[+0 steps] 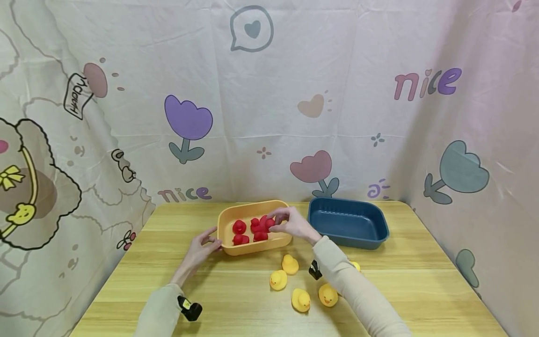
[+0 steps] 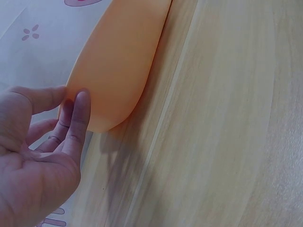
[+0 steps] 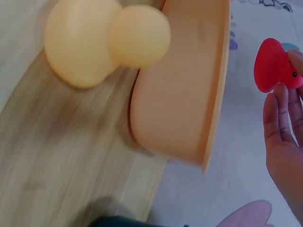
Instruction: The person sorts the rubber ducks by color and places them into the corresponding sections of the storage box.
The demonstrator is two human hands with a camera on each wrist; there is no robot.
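My left hand (image 1: 201, 248) holds the left end of an orange plastic bin (image 1: 257, 249), with fingertips at its rim and outer wall. Several red rubber ducks (image 1: 239, 227) lie inside the bin. Over the bin's right half, my right hand (image 1: 292, 223) pinches a red rubber duck (image 3: 271, 66) between thumb and fingers. In the right wrist view that duck is raised past the bin's rim. In the left wrist view the fingers (image 2: 75, 127) touch the bin's orange wall (image 2: 118, 61).
To the right stands a blue plastic bin (image 1: 349, 224) with nothing seen inside. Several yellow rubber ducks (image 1: 301, 300) are scattered on the wooden table (image 1: 236, 299) in front of the bins. One yellow duck (image 1: 356, 266) is partly hidden by my right sleeve. A printed curtain (image 1: 261, 93) hangs behind.
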